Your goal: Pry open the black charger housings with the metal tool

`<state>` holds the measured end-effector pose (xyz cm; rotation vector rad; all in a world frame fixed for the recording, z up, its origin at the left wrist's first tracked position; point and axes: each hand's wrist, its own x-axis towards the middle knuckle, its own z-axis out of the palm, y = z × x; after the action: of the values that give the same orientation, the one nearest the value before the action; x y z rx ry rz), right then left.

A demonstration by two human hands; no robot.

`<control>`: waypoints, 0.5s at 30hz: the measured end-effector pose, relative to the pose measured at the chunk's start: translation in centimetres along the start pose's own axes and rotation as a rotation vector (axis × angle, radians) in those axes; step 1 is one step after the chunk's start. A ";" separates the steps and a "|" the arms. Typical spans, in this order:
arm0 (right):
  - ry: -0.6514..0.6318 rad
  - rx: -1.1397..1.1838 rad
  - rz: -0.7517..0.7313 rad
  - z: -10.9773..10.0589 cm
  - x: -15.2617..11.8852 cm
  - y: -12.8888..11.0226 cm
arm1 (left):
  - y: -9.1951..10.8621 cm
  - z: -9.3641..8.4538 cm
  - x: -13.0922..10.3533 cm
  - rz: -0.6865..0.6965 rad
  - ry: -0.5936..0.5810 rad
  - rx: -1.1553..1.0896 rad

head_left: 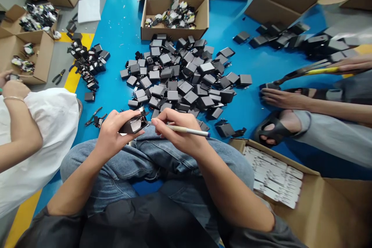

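My left hand (114, 133) grips a black plastic housing (132, 126), opened at its right end, where a pale inner part and some metal show. A pen-like tool (186, 129), silver with a blue end, is pinched in my right hand (180, 130). The tool's thin tip points left and meets the open end of the housing; the exact contact is too small to tell. Both hands are above my lap, close together. Just beyond them, a large pile of black housings (173, 95) lies on the blue floor.
An open carton (174, 33) of small parts stands behind the pile. Pliers (93, 116) lie left of my hands. At lower right is a box (310, 171) of white pieces. A person in white sits left; another person's hands (279, 97) work at right with a long-handled tool.
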<state>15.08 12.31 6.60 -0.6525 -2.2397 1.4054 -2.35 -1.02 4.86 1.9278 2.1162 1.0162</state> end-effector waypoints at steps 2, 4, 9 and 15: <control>-0.003 0.004 0.021 -0.5 -0.1 -0.2 | -0.4 0.2 0.0 -0.041 -0.009 -0.009; 0.021 0.018 0.034 -1.1 -0.3 -0.5 | -0.9 0.3 0.1 -0.072 0.004 0.022; 0.146 0.133 -0.018 -1.9 -0.8 -0.5 | -1.9 -0.2 0.3 -0.179 0.057 0.031; 0.059 -0.030 -0.221 -0.6 -0.4 0.2 | -1.1 -0.7 0.6 -0.114 0.028 -0.017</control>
<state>15.73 12.59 6.61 -0.4343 -2.2140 1.2314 -3.76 -0.73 4.98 1.7729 2.1965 1.0417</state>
